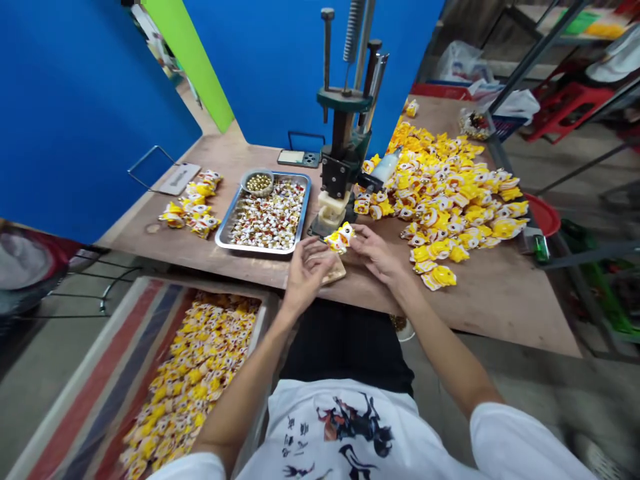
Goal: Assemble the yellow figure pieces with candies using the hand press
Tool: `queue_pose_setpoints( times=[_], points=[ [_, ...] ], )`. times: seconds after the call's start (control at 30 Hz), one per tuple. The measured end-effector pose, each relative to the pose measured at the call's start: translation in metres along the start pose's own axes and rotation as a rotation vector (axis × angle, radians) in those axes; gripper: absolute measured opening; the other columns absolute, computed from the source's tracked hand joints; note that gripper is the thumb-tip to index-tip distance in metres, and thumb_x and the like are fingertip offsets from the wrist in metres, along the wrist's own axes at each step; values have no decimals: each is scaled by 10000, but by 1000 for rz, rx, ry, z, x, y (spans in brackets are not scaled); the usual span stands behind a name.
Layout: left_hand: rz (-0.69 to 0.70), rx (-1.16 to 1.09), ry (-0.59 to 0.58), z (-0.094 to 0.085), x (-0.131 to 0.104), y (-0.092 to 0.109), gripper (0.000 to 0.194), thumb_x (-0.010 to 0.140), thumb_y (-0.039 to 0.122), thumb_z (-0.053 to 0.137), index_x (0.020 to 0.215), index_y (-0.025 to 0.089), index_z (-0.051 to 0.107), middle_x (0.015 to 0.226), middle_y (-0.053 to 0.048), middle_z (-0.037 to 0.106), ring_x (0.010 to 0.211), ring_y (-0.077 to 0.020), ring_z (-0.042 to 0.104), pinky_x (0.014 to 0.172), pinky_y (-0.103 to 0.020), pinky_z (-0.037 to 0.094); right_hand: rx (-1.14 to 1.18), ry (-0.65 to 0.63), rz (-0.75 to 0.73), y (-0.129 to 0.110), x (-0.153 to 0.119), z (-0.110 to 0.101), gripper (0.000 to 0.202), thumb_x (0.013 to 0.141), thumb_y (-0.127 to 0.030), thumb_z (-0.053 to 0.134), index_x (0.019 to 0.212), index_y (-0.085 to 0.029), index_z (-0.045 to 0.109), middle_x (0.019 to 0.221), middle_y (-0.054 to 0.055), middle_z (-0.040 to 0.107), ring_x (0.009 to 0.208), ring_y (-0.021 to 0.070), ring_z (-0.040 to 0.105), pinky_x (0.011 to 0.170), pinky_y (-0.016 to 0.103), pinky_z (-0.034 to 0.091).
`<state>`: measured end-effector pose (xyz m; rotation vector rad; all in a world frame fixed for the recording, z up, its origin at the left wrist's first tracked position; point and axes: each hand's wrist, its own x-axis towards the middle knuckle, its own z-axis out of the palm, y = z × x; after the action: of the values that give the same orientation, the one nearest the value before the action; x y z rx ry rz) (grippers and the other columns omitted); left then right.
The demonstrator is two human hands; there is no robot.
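Note:
A small yellow-and-white animal figurine (341, 238) is held up in front of the press (336, 180), just above the table edge. The fingertips of my right hand (376, 257) grip its right side. At its left end is my left hand (306, 272), its fingers half curled and the thumb apart from them; whether its fingertips touch the figurine I cannot tell. Below both hands lies a small pale wooden block (336, 272). The press has a cream-coloured jig (333, 208) at its base.
Left of the press, a metal tray (220, 241) contains many small white-and-red pieces and a bowl (243, 181) of gold beads. Figurines form a large pile (450, 193) at right and a small group (195, 207) at left. Below, a lined crate (113, 373) holds more yellow-and-white pieces.

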<state>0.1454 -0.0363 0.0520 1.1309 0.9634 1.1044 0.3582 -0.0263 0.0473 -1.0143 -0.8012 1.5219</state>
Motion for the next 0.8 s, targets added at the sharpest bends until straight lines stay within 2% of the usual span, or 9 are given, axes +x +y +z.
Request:
queue_pose_setpoints(
  times=[0.03, 0.1, 0.2, 0.3, 0.37, 0.47, 0.63, 0.7, 0.8],
  points=[
    [29, -28, 26, 12, -2, -3, 761, 797, 524, 983, 1396, 267, 589, 1360, -138, 702, 1070, -226, 780, 935, -361, 660, -2, -25, -9, 1, 0, 4, 607, 764, -439, 1012, 1267, -287, 708, 1240, 20, 835, 1154, 213, 807, 1106, 381, 647],
    [10, -89, 82, 19, 0, -4, 760, 786, 559, 985, 1370, 267, 597, 1376, -132, 699, 1097, -218, 776, 981, -361, 653, -21, -75, -37, 3, -1, 10, 617, 772, -464, 1005, 1269, -294, 681, 1275, 28, 829, 1165, 228, 804, 1126, 420, 636],
    [-166, -207, 37, 7, 9, 1, 612, 862, 650, 897, 1234, 241, 634, 1246, -112, 762, 1056, -225, 795, 976, -397, 660, -84, -156, -98, 4, 0, 13, 610, 805, -513, 973, 1285, -310, 656, 1398, 43, 789, 1274, 249, 760, 1164, 456, 612],
    [-207, -236, 10, -6, 20, 4, 615, 792, 541, 984, 1206, 236, 646, 1181, -91, 788, 1030, -228, 803, 997, -427, 654, -196, -181, -184, 5, 6, 7, 603, 839, -550, 935, 1327, -311, 673, 1498, 53, 731, 1381, 255, 692, 1203, 454, 580],
    [-137, -180, 87, -9, 29, 3, 642, 745, 471, 1015, 1216, 239, 646, 1160, -80, 780, 1013, -222, 797, 984, -428, 659, -295, -107, -237, 5, 13, -1, 601, 858, -576, 909, 1349, -307, 691, 1506, 58, 718, 1354, 249, 695, 1180, 436, 585],
    [92, 28, 219, -4, 46, -4, 592, 744, 409, 999, 1194, 238, 654, 1247, -91, 738, 1047, -212, 770, 974, -389, 658, -355, 82, -264, 3, 23, -17, 571, 877, -640, 862, 1301, -285, 719, 1385, 74, 765, 1218, 235, 736, 1068, 399, 624],
    [352, 278, 220, 15, 74, -20, 401, 900, 343, 870, 1215, 236, 645, 1279, -96, 699, 1171, -233, 739, 1051, -386, 619, -303, 235, -236, -1, 27, -41, 587, 824, -723, 865, 1107, -223, 746, 1093, 77, 815, 958, 197, 747, 895, 339, 631],
    [402, 336, 244, 21, 82, -25, 400, 918, 320, 850, 1247, 234, 639, 1281, -102, 687, 1194, -251, 720, 1069, -410, 604, -301, 238, -222, -4, 27, -48, 609, 803, -724, 879, 1117, -219, 746, 1061, 67, 815, 910, 188, 739, 848, 325, 624],
    [435, 476, 258, 27, 88, -31, 302, 961, 300, 796, 1225, 228, 670, 1248, -113, 684, 1203, -282, 672, 1091, -456, 569, -360, 289, -275, -16, 39, -60, 582, 858, -737, 830, 1146, -237, 757, 1095, 48, 812, 962, 197, 747, 878, 337, 633]
  ],
)
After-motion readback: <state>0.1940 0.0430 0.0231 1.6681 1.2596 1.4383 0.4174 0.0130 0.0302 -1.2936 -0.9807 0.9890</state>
